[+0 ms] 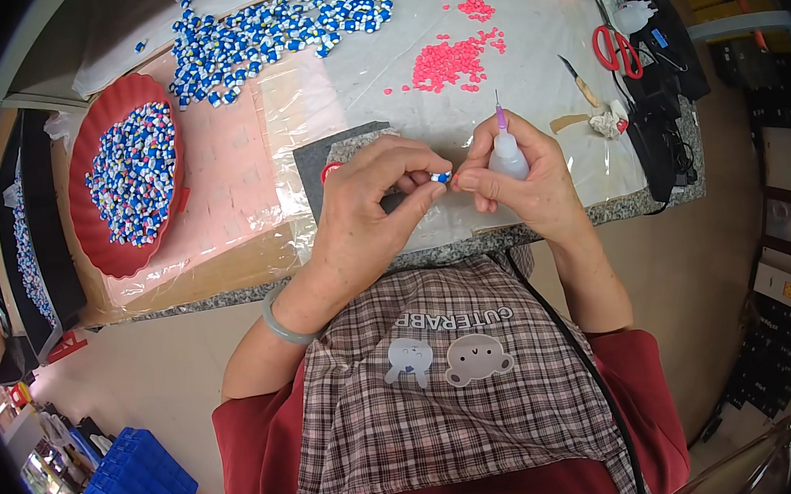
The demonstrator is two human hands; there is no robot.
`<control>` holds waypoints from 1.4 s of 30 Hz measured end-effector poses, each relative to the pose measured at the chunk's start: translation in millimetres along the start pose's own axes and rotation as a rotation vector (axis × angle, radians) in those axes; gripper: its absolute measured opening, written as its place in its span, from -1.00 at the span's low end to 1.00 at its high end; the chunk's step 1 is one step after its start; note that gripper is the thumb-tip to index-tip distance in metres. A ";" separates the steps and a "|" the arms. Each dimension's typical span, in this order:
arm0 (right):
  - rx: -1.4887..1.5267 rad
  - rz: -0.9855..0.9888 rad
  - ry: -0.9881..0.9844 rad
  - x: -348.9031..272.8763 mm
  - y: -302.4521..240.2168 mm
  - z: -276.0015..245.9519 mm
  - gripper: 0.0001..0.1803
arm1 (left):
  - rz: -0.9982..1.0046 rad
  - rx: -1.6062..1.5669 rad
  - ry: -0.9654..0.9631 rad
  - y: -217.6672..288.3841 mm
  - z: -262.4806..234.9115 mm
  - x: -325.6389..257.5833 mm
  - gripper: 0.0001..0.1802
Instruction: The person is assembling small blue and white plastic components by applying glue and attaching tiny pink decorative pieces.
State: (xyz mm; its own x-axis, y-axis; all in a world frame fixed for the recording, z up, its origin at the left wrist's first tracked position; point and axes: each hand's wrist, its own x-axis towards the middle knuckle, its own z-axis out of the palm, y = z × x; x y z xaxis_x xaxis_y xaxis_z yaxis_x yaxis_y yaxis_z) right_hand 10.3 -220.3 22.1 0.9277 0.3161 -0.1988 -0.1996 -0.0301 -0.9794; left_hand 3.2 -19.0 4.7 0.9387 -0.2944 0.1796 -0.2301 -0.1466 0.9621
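Between the thumb and forefinger of my left hand is a small blue-and-white piece. My right hand is closed around a small translucent squeeze bottle with a purple needle tip pointing up and away. The right thumb and forefinger also meet close to the blue-and-white piece; a speck of red shows there, too small to make out. Both hands are above the near edge of the worktable, over a dark grey mat partly hidden by my left hand.
Many blue-and-white pieces lie spread at the back left. A red scalloped tray holds more. Small pink pieces are heaped on the plastic sheet beyond my hands. Red-handled scissors and a pointed tool lie at the right.
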 end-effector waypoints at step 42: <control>0.089 -0.081 -0.003 2.1 19.7 2.2 -0.65 | -0.155 -0.537 -0.008 3.6 -5.1 -1.8 -0.81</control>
State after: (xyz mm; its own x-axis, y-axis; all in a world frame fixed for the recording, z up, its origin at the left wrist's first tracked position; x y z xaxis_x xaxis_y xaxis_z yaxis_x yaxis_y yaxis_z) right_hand 7.5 -218.1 2.5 0.9409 0.3169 -0.1191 -0.1514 0.0794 -0.9853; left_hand 2.0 -14.1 9.0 0.9485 -0.3155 0.0280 0.0760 0.3125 0.9469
